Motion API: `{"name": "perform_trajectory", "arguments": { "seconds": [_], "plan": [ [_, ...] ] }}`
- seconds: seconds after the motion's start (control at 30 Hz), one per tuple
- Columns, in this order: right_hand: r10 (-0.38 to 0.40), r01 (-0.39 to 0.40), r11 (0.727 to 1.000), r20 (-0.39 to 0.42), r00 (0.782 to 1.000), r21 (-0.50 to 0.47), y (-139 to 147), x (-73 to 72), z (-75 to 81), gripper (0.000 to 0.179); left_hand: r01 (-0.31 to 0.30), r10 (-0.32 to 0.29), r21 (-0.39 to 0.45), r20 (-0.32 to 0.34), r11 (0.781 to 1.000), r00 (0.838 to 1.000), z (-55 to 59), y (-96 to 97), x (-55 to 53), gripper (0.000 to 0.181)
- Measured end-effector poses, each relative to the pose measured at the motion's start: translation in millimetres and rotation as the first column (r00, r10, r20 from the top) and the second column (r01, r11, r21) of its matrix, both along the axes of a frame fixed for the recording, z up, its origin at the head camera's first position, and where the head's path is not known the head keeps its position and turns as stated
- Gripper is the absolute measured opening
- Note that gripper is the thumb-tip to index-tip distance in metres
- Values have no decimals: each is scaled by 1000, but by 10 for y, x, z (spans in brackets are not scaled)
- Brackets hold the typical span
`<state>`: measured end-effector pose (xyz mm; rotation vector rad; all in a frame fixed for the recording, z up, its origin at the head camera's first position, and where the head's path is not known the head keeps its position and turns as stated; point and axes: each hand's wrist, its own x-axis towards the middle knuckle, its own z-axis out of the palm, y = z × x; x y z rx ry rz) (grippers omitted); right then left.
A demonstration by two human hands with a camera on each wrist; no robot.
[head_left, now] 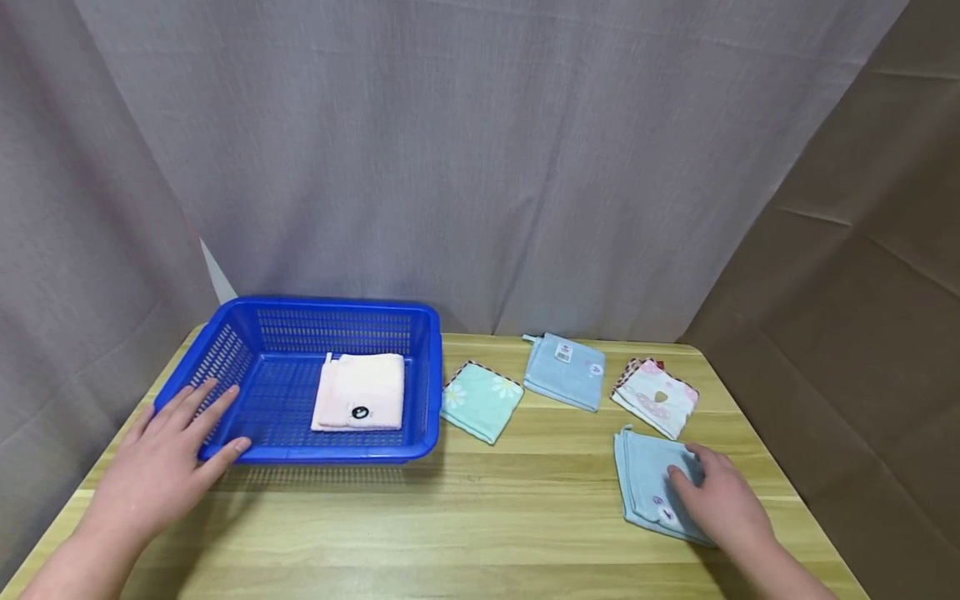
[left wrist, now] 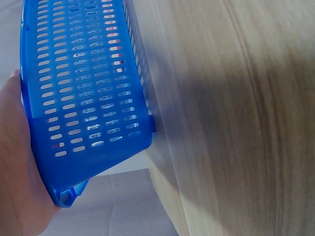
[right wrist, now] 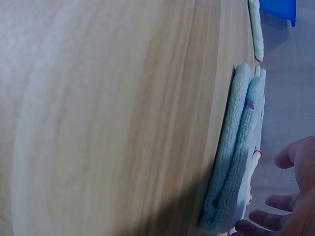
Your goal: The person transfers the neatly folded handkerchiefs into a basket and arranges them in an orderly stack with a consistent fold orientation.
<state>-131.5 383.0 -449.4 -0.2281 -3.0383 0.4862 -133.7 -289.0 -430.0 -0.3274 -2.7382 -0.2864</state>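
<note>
At the blue plastic basket (head_left: 322,454), my left hand (head_left: 163,467) lies with spread fingers over the front left corner of the rim. Inside the basket is a folded pale pink towel (head_left: 360,387) with a round black mark. My right hand (head_left: 726,502) is over the right part of a folded light blue towel (head_left: 645,475), thumb and fingers apart and loosely bent. In the right wrist view, the fingers (right wrist: 283,201) hover beside the blue towel's (right wrist: 229,157) upper face; whether the lowest fingertip touches it I cannot tell.
Right of the basket lie a mint green towel with daisies (head_left: 483,400), another light blue towel with a white label (head_left: 564,372) and a white and pink patterned towel (head_left: 658,398). Grey curtain (head_left: 465,167) hangs behind the wooden table (head_left: 450,533); a brown panel (head_left: 862,317) borders its right.
</note>
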Motion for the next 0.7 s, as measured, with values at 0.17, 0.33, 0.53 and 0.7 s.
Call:
{"name": "perform_trajectory", "arguments": {
  "seconds": [0.17,0.33,0.53,0.7],
  "plan": [
    [-13,13,1000,24,1000,12,50,-9,-4,72,0,0,-2,6,1000,1000,-7,1,-11,71],
    [-26,25,1000,59,998,19,91,-27,-11,76,-1,1,-7,7,1000,1000,-4,0,-5,71],
    [-42,39,999,97,994,34,142,-51,-36,78,-2,2,-13,10,1000,1000,-9,0,-5,72],
    [-65,59,997,150,986,47,186,-81,-37,83,-1,1,-9,5,1000,1000,-4,0,-6,71]
  ]
}}
